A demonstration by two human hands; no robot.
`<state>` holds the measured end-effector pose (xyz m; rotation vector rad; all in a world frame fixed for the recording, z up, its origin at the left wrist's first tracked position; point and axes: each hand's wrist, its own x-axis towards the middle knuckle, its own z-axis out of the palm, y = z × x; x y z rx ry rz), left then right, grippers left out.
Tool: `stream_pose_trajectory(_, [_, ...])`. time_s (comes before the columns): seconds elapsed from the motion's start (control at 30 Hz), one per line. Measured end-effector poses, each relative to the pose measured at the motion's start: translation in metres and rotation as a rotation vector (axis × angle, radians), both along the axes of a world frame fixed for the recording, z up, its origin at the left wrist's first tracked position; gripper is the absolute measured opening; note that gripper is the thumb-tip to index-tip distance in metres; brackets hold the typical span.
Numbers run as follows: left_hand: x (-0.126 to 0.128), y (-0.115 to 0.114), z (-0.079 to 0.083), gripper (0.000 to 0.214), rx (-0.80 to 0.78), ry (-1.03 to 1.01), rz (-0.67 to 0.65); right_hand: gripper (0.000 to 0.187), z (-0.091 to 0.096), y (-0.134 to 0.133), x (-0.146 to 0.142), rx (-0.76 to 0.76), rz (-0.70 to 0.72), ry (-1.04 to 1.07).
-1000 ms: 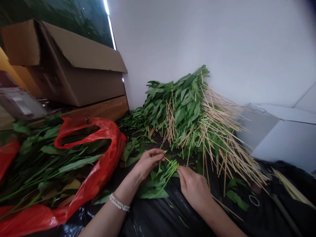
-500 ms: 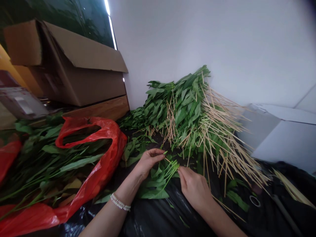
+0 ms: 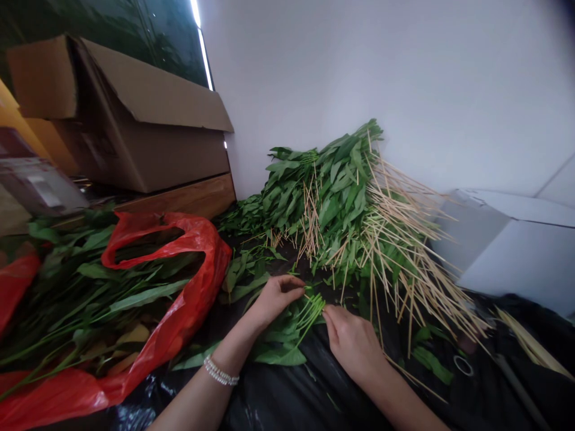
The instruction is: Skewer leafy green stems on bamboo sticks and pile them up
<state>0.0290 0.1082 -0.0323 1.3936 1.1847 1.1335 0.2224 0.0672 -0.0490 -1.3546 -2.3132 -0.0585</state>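
A row of green leaves (image 3: 283,347) hangs by its pale stalks (image 3: 312,309) from a thin bamboo skewer, most of which the stalks hide. My left hand (image 3: 281,296) is closed in a pinch at the skewer's left end, on what looks like a leaf stalk. Just right of the stalks, my right hand (image 3: 353,335) pinches the skewer's other end, its fingers touching the bunch. The leaves hang between both hands, low over black plastic sheeting (image 3: 269,398).
Beyond my hands is a pile of skewered leaves (image 3: 332,179) with many bare bamboo sticks (image 3: 404,239). A red plastic bag (image 3: 211,257) full of leafy stems lies left. An opened cardboard box (image 3: 179,152) stands behind it; a white box (image 3: 516,251) stands right.
My left hand has moved slightly right and down, closer to the stalks on the skewer. A stalk tip seen at its fingers is now next to the bunch. My right hand has barely moved.
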Motion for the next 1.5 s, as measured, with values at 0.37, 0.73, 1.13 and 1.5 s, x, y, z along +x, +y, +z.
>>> stream_pose_trajectory(0.37, [0.0020,-0.0032,-0.0059,0.020,0.080,0.180,-0.138,0.021,-0.0012,0.0005,-0.0009,-0.029,0.025,-0.042])
stream_pose_trajectory(0.73, [0.0018,-0.0050,-0.0032,0.020,0.122,0.224,-0.151,0.023,-0.0028,0.0008,-0.0001,0.013,0.044,-0.031])
stream_pose_trajectory(1.13, [0.0010,-0.0058,-0.0034,0.022,0.143,0.267,-0.150,0.022,-0.0034,0.0001,-0.0011,-0.004,0.042,-0.039])
stream_pose_trajectory(1.5, [0.0005,-0.0055,-0.0046,0.021,0.165,0.271,-0.153,0.022,-0.0038,0.0007,-0.0005,-0.005,0.051,-0.050])
